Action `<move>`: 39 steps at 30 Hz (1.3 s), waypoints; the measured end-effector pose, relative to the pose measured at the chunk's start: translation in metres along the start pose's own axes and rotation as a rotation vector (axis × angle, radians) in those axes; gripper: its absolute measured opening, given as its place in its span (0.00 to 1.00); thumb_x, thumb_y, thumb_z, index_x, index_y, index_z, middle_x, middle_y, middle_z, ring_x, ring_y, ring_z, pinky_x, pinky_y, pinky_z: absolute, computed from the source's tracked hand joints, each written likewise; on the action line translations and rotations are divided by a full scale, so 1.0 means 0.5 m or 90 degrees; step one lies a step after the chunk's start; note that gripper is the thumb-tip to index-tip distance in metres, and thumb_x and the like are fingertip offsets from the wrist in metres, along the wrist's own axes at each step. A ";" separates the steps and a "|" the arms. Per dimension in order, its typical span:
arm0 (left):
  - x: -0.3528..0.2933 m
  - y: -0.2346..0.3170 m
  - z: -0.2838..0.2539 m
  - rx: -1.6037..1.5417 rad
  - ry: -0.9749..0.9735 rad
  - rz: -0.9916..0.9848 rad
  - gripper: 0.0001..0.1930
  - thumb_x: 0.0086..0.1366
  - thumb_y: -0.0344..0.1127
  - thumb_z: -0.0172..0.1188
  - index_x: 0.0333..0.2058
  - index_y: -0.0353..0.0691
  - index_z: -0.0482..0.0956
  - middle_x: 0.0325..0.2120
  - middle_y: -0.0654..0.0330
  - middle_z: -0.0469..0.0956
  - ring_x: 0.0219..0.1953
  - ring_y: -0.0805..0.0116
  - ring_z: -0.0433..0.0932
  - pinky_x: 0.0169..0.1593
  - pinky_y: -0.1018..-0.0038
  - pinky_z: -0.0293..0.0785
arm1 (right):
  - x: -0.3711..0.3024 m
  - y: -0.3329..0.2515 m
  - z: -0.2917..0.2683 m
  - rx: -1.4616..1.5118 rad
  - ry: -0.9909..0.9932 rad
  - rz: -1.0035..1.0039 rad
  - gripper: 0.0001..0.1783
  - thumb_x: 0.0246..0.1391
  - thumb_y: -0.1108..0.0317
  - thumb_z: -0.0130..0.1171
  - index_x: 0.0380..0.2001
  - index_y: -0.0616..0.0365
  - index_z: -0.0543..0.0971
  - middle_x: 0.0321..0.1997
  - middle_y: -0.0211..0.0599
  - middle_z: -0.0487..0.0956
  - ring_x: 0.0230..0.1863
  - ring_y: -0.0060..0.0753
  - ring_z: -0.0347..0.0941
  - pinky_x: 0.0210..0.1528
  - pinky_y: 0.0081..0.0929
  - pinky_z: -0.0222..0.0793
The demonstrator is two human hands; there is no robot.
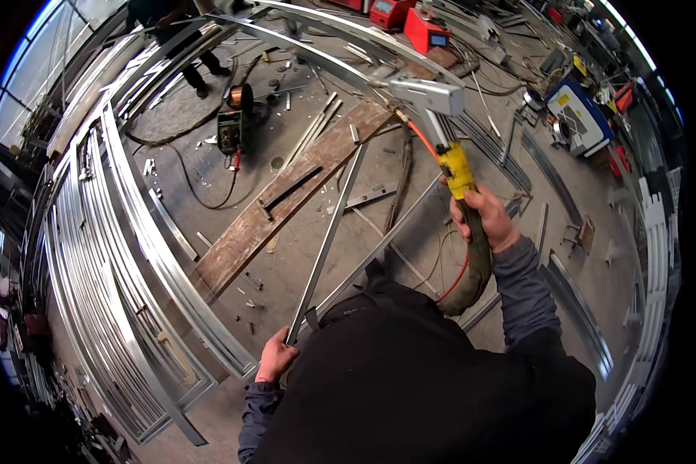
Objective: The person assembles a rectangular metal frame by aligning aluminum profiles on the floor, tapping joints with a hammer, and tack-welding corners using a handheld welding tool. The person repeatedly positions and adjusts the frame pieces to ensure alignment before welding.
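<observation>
My right hand is closed round a welding gun's dark sheathed cable, just below the yellow-taped handle. The silver-grey welding gun points up and to the left, with an orange-red hose alongside. At lower left, my left hand grips the near end of a long, thin metal bar. The bar slants away to the brown wooden plank. On that plank lie a dark hammer and a short metal piece.
A large frame of silver metal profiles fills the left side. Cables trail round a dark green wire feeder with a copper spool. Red machines stand far off, and a blue-and-white machine at right. Another person stands at far left.
</observation>
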State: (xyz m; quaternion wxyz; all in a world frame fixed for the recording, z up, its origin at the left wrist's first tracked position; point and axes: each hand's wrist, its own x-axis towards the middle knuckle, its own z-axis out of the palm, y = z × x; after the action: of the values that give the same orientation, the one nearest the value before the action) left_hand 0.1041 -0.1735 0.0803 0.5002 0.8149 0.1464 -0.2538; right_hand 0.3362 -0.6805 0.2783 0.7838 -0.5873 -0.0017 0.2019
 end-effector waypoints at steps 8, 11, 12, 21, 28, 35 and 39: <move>0.162 0.143 0.061 0.182 -0.051 0.040 0.23 0.50 0.34 0.65 0.47 0.33 0.78 0.35 0.37 0.80 0.41 0.36 0.81 0.46 0.54 0.76 | 0.121 -0.019 -0.119 -0.060 0.021 0.106 0.24 0.67 0.57 0.60 0.59 0.61 0.73 0.32 0.30 0.79 0.19 0.19 0.73 0.22 0.20 0.71; 0.226 0.208 0.095 0.204 -0.049 0.037 0.24 0.51 0.36 0.67 0.47 0.33 0.79 0.37 0.38 0.82 0.44 0.36 0.82 0.48 0.55 0.77 | 0.166 -0.002 -0.160 -0.074 -0.022 0.169 0.21 0.68 0.59 0.65 0.55 0.60 0.75 0.30 0.28 0.79 0.19 0.17 0.74 0.21 0.20 0.71; 0.252 0.238 0.102 0.219 -0.058 0.026 0.24 0.51 0.36 0.68 0.47 0.33 0.79 0.38 0.38 0.82 0.45 0.37 0.82 0.49 0.56 0.77 | 0.185 0.005 -0.176 -0.096 -0.045 0.175 0.22 0.67 0.59 0.66 0.56 0.61 0.75 0.29 0.28 0.79 0.20 0.18 0.74 0.22 0.20 0.71; 0.421 0.288 0.155 0.274 -0.176 -0.003 0.39 0.53 0.43 0.81 0.61 0.29 0.77 0.52 0.40 0.84 0.58 0.45 0.83 0.61 0.62 0.76 | 0.296 0.088 -0.283 -0.188 -0.135 0.298 0.33 0.63 0.58 0.71 0.64 0.65 0.73 0.28 0.26 0.79 0.22 0.18 0.74 0.27 0.21 0.71; 0.507 0.271 0.179 0.235 -0.196 0.004 0.40 0.50 0.43 0.83 0.60 0.30 0.78 0.49 0.41 0.83 0.55 0.45 0.82 0.59 0.60 0.75 | 0.347 0.134 -0.310 -0.199 -0.132 0.334 0.43 0.61 0.55 0.73 0.71 0.65 0.68 0.27 0.27 0.79 0.23 0.18 0.75 0.27 0.22 0.72; 0.546 0.253 0.205 0.162 -0.238 0.044 0.36 0.55 0.42 0.78 0.60 0.34 0.78 0.51 0.41 0.83 0.55 0.43 0.82 0.58 0.57 0.76 | 0.390 0.122 -0.253 -0.189 -0.096 0.386 0.36 0.63 0.57 0.72 0.68 0.61 0.71 0.29 0.26 0.78 0.22 0.18 0.72 0.25 0.23 0.71; 0.551 0.199 0.213 0.177 -0.282 0.006 0.38 0.54 0.41 0.73 0.65 0.41 0.78 0.53 0.46 0.85 0.56 0.46 0.83 0.58 0.57 0.78 | 0.376 0.153 -0.247 -0.198 -0.064 0.392 0.24 0.64 0.61 0.69 0.59 0.55 0.75 0.28 0.25 0.75 0.20 0.19 0.70 0.21 0.23 0.70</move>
State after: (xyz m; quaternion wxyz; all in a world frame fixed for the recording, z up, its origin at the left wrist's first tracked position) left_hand 0.3531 -0.3182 -0.0397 0.4044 0.8010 -0.0064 -0.4414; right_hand 0.5144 -0.7168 0.1256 0.5860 -0.6621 0.1067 0.4548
